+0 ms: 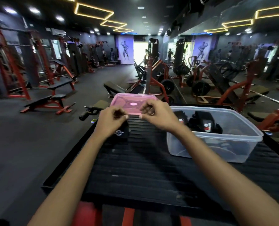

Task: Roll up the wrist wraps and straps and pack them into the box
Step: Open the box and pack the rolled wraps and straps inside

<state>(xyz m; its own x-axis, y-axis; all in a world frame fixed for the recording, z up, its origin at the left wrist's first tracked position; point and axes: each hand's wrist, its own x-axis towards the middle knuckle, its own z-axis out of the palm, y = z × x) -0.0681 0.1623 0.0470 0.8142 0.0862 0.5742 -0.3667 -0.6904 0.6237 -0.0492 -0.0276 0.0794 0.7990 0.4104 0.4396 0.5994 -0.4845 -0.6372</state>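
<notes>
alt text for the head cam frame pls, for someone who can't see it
Both hands, left hand and right hand, pinch the ends of a dark strap stretched between them above a black ribbed platform in a gym. A clear plastic box at right already holds dark wraps; a pink lid lies beyond the hands.

1. A black ribbed platform is seen as the carrying surface.
2. A clear plastic box is set on its right side.
3. A pink lid is laid at the far edge.
4. A black wrap is laid left of the box.
</notes>
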